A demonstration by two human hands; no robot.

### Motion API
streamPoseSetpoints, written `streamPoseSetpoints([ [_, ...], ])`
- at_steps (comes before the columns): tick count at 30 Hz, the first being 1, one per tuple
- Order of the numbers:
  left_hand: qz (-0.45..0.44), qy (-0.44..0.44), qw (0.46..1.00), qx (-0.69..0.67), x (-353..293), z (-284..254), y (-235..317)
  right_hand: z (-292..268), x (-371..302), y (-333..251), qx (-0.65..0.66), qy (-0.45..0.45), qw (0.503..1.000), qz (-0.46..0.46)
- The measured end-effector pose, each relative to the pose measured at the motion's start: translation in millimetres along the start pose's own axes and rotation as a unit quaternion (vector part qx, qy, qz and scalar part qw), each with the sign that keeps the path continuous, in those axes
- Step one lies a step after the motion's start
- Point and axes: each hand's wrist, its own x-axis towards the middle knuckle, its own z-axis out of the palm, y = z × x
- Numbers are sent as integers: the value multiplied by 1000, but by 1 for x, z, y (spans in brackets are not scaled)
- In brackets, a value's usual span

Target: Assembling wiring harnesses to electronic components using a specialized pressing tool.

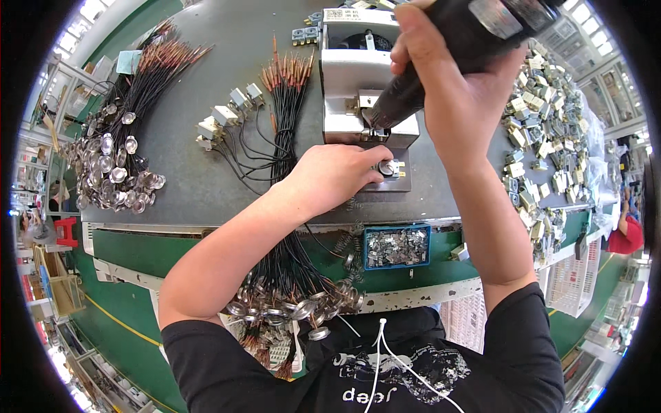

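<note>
My right hand (pixel 468 103) is wrapped round a black power screwdriver (pixel 441 55), tilted with its nose down at a silver metal fixture (pixel 341 96). A small switch block (pixel 370 100) with a cream body sits in the fixture at the screwdriver's tip; the exact contact point is hidden. My left hand (pixel 337 173) lies just below, its fingertips closed about a round silver metal piece (pixel 386 167) over the fixture's lower plate (pixel 396 184). A bundle of black wires (pixel 286 131) with copper-coloured ends passes under my left forearm.
Wired switch blocks (pixel 224 115) lie left of the fixture. Another wire bundle (pixel 113 165) with silver discs is at far left. Loose blocks (pixel 533 124) pile up on the right. A blue tray (pixel 397 246) of small metal parts and loose springs (pixel 351 251) are near the table edge.
</note>
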Motion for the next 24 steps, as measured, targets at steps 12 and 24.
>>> streamPoseSetpoints([
  [12, 25, 51, 998, -8, -1, 7, -4, -10, 40, 11, 34, -121, 985, 119],
  [24, 38, 85, 995, -24, -2, 12, -7, 1, 2, 1, 6, -44, 999, 10],
])
